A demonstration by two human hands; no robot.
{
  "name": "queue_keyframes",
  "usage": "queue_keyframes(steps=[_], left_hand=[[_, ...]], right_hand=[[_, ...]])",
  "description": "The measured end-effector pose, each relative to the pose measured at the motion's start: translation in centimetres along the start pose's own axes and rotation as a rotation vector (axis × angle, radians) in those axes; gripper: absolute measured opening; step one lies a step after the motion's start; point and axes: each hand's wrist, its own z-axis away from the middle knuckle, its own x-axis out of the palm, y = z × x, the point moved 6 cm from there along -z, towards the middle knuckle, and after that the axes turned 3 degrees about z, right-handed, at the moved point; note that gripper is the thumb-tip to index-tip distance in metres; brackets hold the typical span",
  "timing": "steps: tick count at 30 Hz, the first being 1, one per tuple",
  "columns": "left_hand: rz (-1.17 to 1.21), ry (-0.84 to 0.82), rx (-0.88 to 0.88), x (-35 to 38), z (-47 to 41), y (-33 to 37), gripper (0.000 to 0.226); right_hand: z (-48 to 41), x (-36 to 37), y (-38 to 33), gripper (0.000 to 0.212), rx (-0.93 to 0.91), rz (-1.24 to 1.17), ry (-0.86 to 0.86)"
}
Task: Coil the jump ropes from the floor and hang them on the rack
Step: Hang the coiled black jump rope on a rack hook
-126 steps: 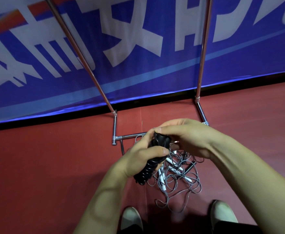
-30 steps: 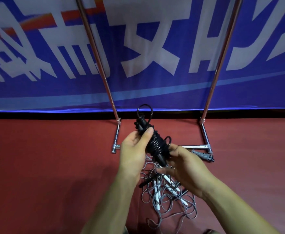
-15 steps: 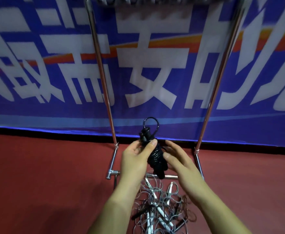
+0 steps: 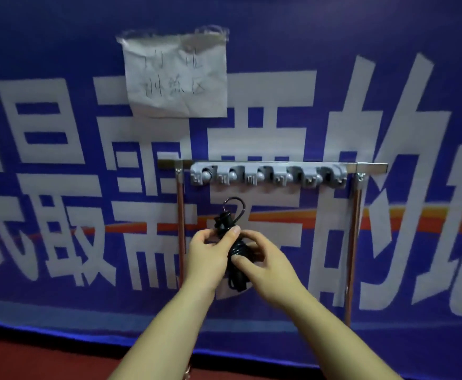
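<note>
A black jump rope (image 4: 234, 249), wound into a tight bundle round its handles, is held upright in front of me. A small loop of cord sticks up from its top. My left hand (image 4: 206, 256) grips the upper part of the bundle, thumb across it. My right hand (image 4: 265, 263) pinches the lower part from the right. Above the loop hangs the rack's grey holder strip (image 4: 268, 175) with several clips, fixed under a metal top bar (image 4: 372, 168). The strip carries nothing. The ropes on the floor are out of view.
The rack's two upright metal posts (image 4: 180, 229) stand either side of my hands. Behind is a blue banner with big white characters (image 4: 59, 174) and a taped paper note (image 4: 176, 75). A strip of red floor (image 4: 32, 360) shows at the bottom.
My view has tilted up from the floor to the top of the rack. Both hands have raised the black coiled rope toward the holder strip; the rope pile has dropped out of sight.
</note>
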Motion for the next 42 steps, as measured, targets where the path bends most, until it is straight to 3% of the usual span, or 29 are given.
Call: queue_keyframes(steps=[8,17,23,33,38,42], left_hand=[[0.024,0.031,0.028,-4.1,-8.8,2.2,0.029],[-0.072,0.159,0.052,-6.4,-14.7,1.3,0.030],[-0.179,0.117,0.004,-6.5,-17.1,-1.6,0.034],[-0.179,0.014,-0.001,-6.7,-15.1,-4.6,0.062],[-0.236,0.027,-0.230,-8.1,-11.3,-9.6,0.064],[-0.384,-0.200,-0.537,-7.2,-2.7,-17.6,0.055]], right_hand=[[-10.0,3.0,-2.8,0.044,-0.045,0.037,-0.082],[-16.1,7.2,-1.9,0.043,0.043,0.050,-0.125],[-17.3,8.6,1.2,0.040,0.141,0.101,-0.167],[-14.2,9.2,5.7,0.076,0.175,0.073,-0.215],[-9.3,9.6,9.9,0.059,0.321,0.080,-0.269],[-0.2,10.9,14.1,0.029,0.414,0.159,-0.380]])
